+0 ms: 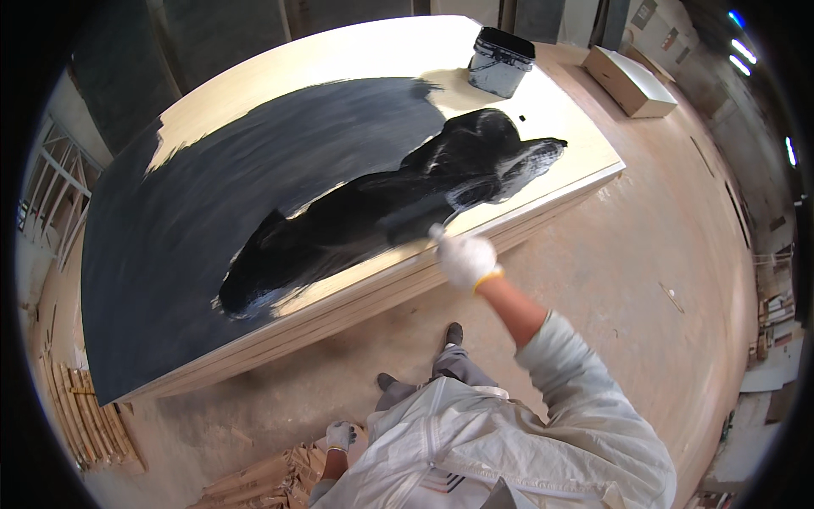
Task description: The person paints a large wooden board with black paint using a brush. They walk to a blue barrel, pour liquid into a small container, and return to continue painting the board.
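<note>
A large pale sheet (373,51) lies on top of a stack of boards, much of it coated in black paint (356,212). My right hand (466,260), in a white knit glove with a yellow cuff edge, is closed on a paintbrush at the near edge of the sheet. The brush's dark head (420,223) is smeared by motion and hard to tell from the wet paint around it. Low at my left side hangs my left hand (340,435), also gloved, fingers loosely apart and holding nothing I can see.
A white bucket (498,72) with paint-blackened rim stands at the sheet's far right corner. Beyond it is a pale box-like block (629,81) on the floor. Brown paper (271,479) lies near my feet, and wooden slats (89,416) rest at the left. Dark panels (220,38) stand behind.
</note>
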Motion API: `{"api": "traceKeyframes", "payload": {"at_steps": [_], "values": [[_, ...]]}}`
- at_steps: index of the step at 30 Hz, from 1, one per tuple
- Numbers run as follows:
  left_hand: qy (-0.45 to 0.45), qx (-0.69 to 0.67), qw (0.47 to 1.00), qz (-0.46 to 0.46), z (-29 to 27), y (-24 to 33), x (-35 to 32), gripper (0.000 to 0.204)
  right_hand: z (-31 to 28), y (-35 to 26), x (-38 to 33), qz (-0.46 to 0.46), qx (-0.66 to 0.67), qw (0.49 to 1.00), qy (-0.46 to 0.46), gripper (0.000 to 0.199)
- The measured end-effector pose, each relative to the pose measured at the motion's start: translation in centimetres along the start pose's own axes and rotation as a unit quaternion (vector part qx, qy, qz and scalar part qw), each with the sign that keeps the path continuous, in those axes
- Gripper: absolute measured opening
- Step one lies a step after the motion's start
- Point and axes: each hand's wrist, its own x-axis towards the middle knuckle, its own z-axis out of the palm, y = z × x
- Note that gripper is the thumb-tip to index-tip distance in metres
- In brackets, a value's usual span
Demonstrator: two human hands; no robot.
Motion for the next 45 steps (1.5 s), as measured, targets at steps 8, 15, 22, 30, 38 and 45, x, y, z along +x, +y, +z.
{"api": "traceKeyframes", "payload": {"at_steps": [8,15,22,30,38,45], "values": [[0.019,-0.038,0.999,-0.008,3.6,3.5,-0.9,0.008,-3.3,15.1,-5.1,0.169,-0.025,0.985,-0.008,0.049],[0.024,-0.164,0.986,-0.02,4.0,1.7,-0.6,0.005,-8.0,22.2,-2.3,0.147,-0.072,0.985,-0.058,0.049],[0.026,-0.193,0.981,-0.021,13.9,4.0,-1.3,0.004,-10.5,39.1,4.5,0.154,-0.068,0.986,-0.003,0.045],[0.108,-0.059,0.99,0.071,32.4,12.8,-5.0,0.028,-11.6,38.7,19.0,0.003,-0.048,0.999,0.003,0.045],[0.174,-0.082,0.981,-0.015,35.0,11.1,-10.3,0.027,-10.9,28.6,36.7,-0.126,-0.009,0.991,0.047,0.037],[0.243,-0.13,0.957,-0.088,38.1,7.6,-16.1,0.019,-12.7,28.6,37.5,-0.227,-0.09,0.97,-0.012,0.038]]}}
